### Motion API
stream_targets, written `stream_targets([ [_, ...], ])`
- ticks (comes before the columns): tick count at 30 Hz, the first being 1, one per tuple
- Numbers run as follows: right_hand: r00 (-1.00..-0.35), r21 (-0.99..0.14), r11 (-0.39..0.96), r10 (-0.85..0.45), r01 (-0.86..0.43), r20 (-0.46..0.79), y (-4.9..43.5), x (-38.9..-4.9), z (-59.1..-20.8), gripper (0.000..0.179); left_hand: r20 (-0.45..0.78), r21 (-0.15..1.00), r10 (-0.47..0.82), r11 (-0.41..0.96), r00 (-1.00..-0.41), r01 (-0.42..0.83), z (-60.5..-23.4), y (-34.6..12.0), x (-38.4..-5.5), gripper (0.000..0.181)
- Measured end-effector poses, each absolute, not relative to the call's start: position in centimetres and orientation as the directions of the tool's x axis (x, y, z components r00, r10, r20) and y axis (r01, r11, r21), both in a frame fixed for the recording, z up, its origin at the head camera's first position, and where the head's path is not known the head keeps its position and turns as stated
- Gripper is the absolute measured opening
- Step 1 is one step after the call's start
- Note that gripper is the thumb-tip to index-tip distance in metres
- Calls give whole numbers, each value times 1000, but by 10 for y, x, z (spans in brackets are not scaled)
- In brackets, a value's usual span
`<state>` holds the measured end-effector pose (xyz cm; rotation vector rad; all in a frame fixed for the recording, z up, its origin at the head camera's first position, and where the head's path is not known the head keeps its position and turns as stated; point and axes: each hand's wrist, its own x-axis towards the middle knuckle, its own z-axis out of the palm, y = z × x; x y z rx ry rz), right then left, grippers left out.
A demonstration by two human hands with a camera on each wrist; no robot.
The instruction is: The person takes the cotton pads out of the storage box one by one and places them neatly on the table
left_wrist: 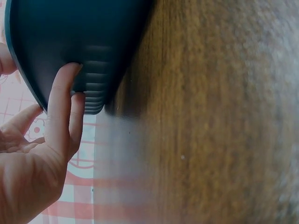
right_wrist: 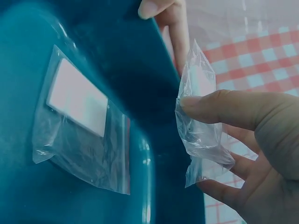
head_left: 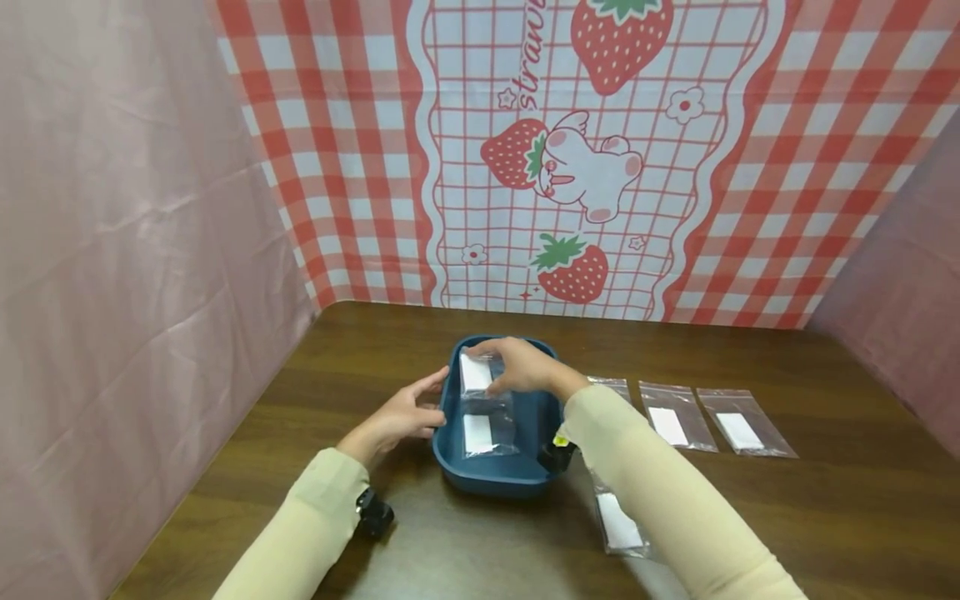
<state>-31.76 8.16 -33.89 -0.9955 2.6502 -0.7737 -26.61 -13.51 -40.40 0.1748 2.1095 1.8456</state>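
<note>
My right hand is over the far part of a blue plastic bin, pinching a clear zip bag with a white block inside between thumb and fingers. A second bagged white block lies flat on the bin's floor, nearer to me in the head view. My left hand is at the bin's left side with its fingers spread. In the left wrist view, extended fingers rest along the ribbed outer wall.
On the table right of the bin lie more bagged white blocks, two of them side by side. Another sits nearer, partly under my right sleeve. A strawberry-print checked cloth hangs behind the wooden table.
</note>
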Motion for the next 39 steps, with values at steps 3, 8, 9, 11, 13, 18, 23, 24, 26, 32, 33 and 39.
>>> stream_targets([
  [3,-756,-550,624,-654,-555,20,89,-310,-336,62,-163,982,311,144,-936,-123,-404,-134,-265,80],
  [8,-742,-550,594,-666,-587,73,102,-295,-332,63,-149,986,321,126,-935,-113,-405,-134,-265,80],
  [9,-734,-548,584,-674,-598,83,104,-292,-332,63,-145,986,323,124,-935,-110,-405,-134,-265,80],
  [11,-716,-541,565,-691,-623,101,108,-286,-334,63,-141,987,323,124,-936,-105,-406,-134,-265,80],
  [13,-696,-531,546,-707,-648,123,113,-280,-335,63,-133,988,330,121,-934,-98,-406,-134,-266,80],
  [18,-692,-533,532,-706,-658,151,126,-261,-339,64,-120,989,339,121,-933,-83,-406,-134,-266,80],
  [23,-674,-498,514,-707,-698,214,139,-244,-345,65,-113,990,348,114,-931,-77,-408,-135,-266,81],
  [24,-669,-494,509,-708,-705,226,141,-241,-346,65,-113,991,350,111,-930,-79,-408,-136,-265,81],
  [26,-662,-494,496,-708,-714,247,146,-235,-348,65,-116,990,343,115,-932,-81,-409,-137,-264,81],
  [32,-649,-483,475,-700,-735,298,166,-218,-357,66,-134,985,311,148,-941,-91,-408,-138,-262,81],
  [33,-648,-481,473,-697,-738,309,171,-216,-359,66,-137,984,306,149,-942,-95,-408,-137,-262,81],
  [39,-628,-444,459,-667,-770,400,201,-200,-373,69,-141,985,307,142,-941,-101,-406,-134,-263,82],
])
